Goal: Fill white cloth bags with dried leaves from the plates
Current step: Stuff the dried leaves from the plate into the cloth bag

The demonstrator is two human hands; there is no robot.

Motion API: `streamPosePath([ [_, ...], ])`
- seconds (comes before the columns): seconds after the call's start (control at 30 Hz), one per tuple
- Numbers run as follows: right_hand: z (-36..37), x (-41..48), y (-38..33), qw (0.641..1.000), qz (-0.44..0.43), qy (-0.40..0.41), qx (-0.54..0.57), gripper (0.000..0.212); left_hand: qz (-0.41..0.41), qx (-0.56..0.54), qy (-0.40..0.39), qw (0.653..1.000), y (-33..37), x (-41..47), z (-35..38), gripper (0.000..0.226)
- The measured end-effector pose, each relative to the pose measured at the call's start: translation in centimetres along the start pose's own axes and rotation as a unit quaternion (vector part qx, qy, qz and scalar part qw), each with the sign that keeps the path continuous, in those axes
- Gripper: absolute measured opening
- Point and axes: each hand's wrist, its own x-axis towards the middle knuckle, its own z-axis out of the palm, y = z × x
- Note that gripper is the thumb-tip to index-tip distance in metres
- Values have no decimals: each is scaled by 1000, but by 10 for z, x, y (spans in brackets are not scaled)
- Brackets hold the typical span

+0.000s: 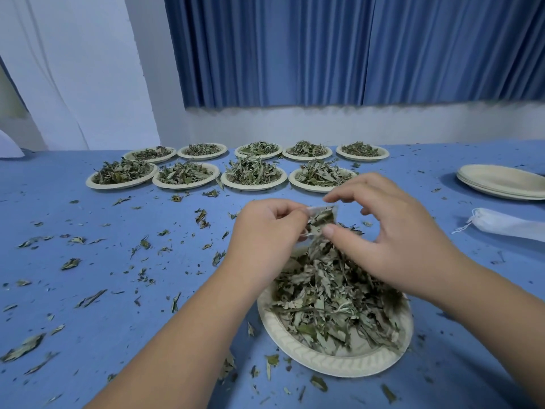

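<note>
The person is showing two bare forearms, the left forearm [177, 335] and the right forearm [486, 314] running uncovered from the near edge to the wrists. The left hand [265, 231] and right hand [392, 231] are going bare too, the right thumbnail [328, 230] showing short and rounded.

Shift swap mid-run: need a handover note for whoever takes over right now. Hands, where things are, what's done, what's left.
Left hand: pinches the mouth of the white cloth bag, held above the near plate.
Right hand: thumb and forefinger pinch the bag's other side, over the dried leaves.
Things: nine far plates heaped with leaves; spare bags and stack of empty plates at right.
Done: this bag is partly stuffed, mouth open.
Left: finish and close it, then empty the near plate and the other nine.
</note>
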Motion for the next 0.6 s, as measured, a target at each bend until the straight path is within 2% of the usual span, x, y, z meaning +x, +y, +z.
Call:
streamPosePath([
  [0.13, -5, 0, 3, 994, 25, -99, -43, 77, -2, 3, 12, 1000, 0, 1, 1, 24],
  [0.27, -2, 0, -1, 992, 50, -104, -58, 97, -4, -7, 20, 1000, 0, 0, 1, 25],
  [0.4, 11, -5, -10, 994, 52, -61, -78, 87, -9, -29, 20, 999, 1, -1, 3, 24],
  [0.6, 22, -8, -14, 997, 65, 10, -40, 48, -12, -32, 32, 999, 1, -2, 6, 22],
])
